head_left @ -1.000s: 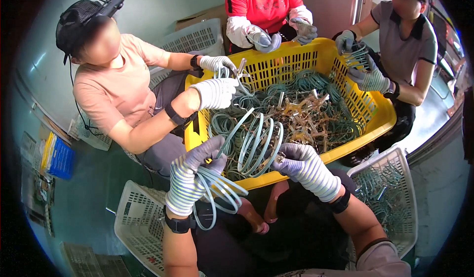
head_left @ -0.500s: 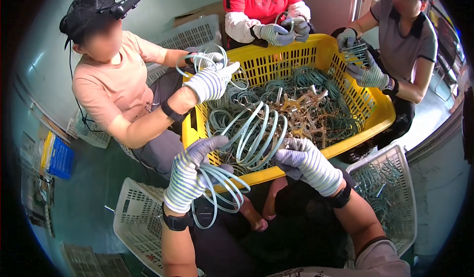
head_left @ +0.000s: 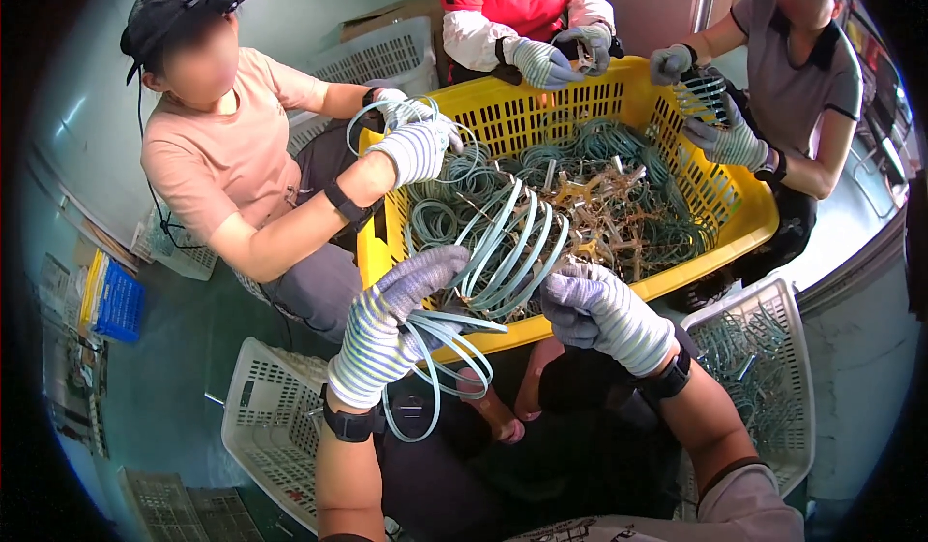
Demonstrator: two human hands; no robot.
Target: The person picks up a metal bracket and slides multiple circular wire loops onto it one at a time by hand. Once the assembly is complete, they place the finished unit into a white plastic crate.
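Both my hands wear striped grey-and-white gloves and are raised over the near rim of a yellow basket (head_left: pixel 667 283). Several pale blue-green plastic-looking rings (head_left: pixel 454 337) hang from my closed left hand (head_left: pixel 387 320), dangling below the palm. Between my hands stretches a spread coil (head_left: pixel 515 249) of the same colour. My right hand (head_left: pixel 609 315) pinches the coil's right end, with the fingers closed. My left fingertips are at its left end; whether the coil joins the dangling rings is hidden by the glove.
The basket holds tangled coils (head_left: pixel 440 218) and brownish metal-like pieces (head_left: pixel 599 215). Three gloved co-workers sit around it; the left one's hands (head_left: pixel 414 150) hold rings, the right one's a small coil (head_left: pixel 701 100). White baskets (head_left: pixel 275 416) stand beside my legs, the right one (head_left: pixel 807 387) holding coils.
My left hand has shifted slightly right and up, tilting its hanging rings. The coil between my hands is closer together. The left co-worker's hands have moved a little.
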